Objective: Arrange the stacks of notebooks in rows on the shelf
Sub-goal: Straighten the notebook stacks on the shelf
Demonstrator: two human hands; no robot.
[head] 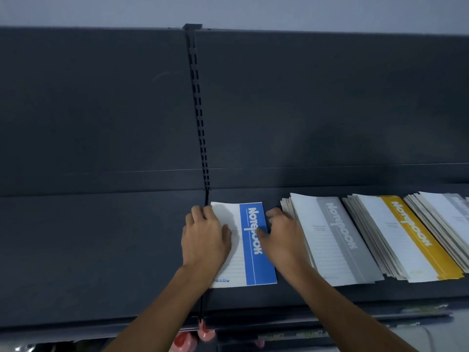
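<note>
A blue-and-white notebook stack lies on the dark shelf, just right of the shelf's joint. My left hand holds its left edge, fingers curled over the far corner and thumb on the cover. On the stack's right edge sits my right hand, fingers curled down the side and thumb on the blue band. To the right lie a grey-banded stack, a yellow-banded stack and another grey stack at the frame edge.
The shelf's dark back panel rises behind the stacks, with a slotted upright at the joint. The left shelf section is bare. Pink items and other goods show below the shelf's front lip.
</note>
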